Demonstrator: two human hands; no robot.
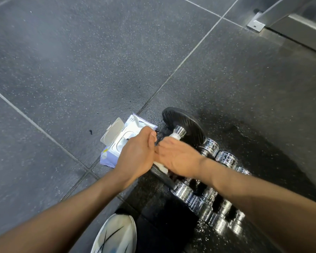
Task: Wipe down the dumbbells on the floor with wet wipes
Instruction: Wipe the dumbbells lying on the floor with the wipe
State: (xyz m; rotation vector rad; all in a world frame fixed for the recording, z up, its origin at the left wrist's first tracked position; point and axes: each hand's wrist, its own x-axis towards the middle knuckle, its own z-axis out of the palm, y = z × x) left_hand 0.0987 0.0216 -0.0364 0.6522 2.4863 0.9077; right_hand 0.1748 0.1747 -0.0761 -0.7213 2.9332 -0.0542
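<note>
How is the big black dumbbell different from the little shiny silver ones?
The black round-ended dumbbell is dull and dark; the small chrome dumbbells gleam. Its end is much wider than theirs. A white wet wipe wraps its handle; none shows on theirs. All lie on the dark floor.

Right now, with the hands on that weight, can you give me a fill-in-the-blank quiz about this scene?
The lid of the wipes pack is ___. The right hand holds a ___ wipe against the dumbbell. The big round plate on that dumbbell is ___ in colour.
Missing words: open; white; black.
</note>
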